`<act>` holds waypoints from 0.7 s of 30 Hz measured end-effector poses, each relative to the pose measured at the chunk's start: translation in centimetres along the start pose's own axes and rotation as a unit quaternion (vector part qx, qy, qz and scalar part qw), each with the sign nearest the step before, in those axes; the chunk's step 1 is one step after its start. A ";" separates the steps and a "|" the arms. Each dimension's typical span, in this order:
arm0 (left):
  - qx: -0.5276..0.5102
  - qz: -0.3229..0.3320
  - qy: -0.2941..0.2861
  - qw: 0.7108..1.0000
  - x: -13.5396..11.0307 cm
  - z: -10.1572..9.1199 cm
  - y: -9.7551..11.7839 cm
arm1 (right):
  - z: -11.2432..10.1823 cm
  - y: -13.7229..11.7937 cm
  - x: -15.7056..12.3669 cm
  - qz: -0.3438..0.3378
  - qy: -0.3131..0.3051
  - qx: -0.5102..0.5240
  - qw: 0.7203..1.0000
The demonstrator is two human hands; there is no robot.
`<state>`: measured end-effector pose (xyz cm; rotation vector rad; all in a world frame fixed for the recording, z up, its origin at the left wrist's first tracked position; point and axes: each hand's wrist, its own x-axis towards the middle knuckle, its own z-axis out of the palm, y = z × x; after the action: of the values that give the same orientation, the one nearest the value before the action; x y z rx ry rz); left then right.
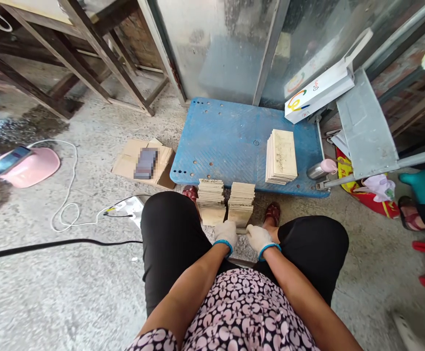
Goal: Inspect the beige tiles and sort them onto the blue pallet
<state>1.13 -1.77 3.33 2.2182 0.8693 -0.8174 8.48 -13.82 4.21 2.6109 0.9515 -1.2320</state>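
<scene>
Hands closed, I grip a thin, pale wooden board (241, 230) between my white-gloved left hand (226, 233) and right hand (259, 238), just before two stacks of pale rectangular boards (241, 199). It looks light, stiff, perhaps splintery; best held by opposite ends.

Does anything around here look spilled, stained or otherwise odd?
Yes. At the far left, a dark, shiny patch looks wet against the paler floor; what it is, I can't tell. Also, dark blotches mark the top board of the stack on the blue platform.
</scene>
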 end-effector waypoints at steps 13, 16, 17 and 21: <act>0.026 0.078 -0.069 0.994 -0.1 0.7 -0.3 | 0.4 -0.6 -0.2 -0.032 0.002 0.082 0.996; 0.017 0.064 -0.080 0.995 0.0 0.6 -0.3 | 0.5 -0.6 -0.1 -0.037 0.010 0.130 0.991; 0.014 0.061 -0.081 0.995 0.1 0.5 -0.3 | 0.5 -0.5 0.0 -0.036 0.015 0.149 0.988; -0.004 0.044 -0.076 0.996 0.2 -0.6 -0.2 | 0.3 0.2 0.9 0.000 0.071 0.256 0.964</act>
<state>1.28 -1.19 3.47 2.1399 0.6963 -0.9245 8.86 -13.66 3.36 3.1263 0.7239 -1.4716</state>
